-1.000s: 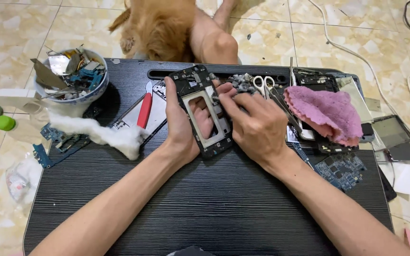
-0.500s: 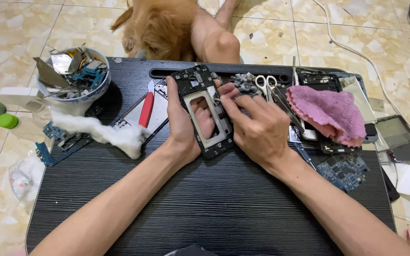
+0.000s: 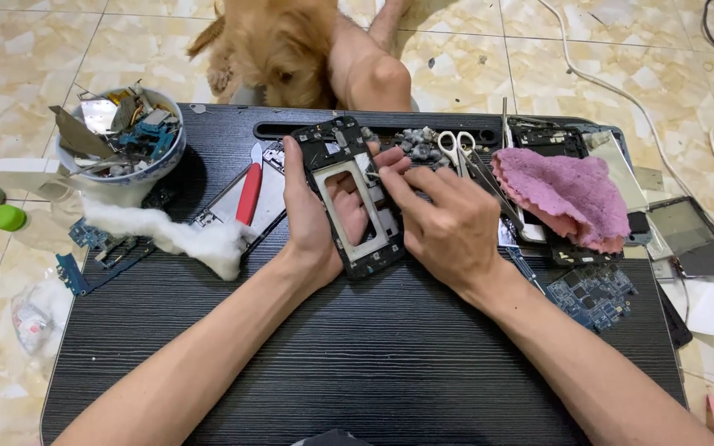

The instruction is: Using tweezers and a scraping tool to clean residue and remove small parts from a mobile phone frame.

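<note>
My left hand (image 3: 311,219) holds a black phone middle frame (image 3: 349,198) from underneath, fingers showing through its rectangular opening. My right hand (image 3: 444,223) rests at the frame's right edge, its fingertips pinched on a thin metal tool, probably tweezers (image 3: 371,175), whose tip touches the frame. Both hands hover above the black wood-grain table (image 3: 357,363). What the tip grips is too small to see.
A bowl (image 3: 117,136) of scrap parts stands at the back left, with white cotton (image 3: 171,235) and a red-handled tool (image 3: 248,192) nearby. Scissors (image 3: 454,147), a pink cloth (image 3: 564,194) and circuit boards (image 3: 592,293) lie right. A dog (image 3: 278,45) lies beyond the table.
The hands and the frame stay in nearly the same place; my right fingers have shifted slightly along the frame's right edge.
</note>
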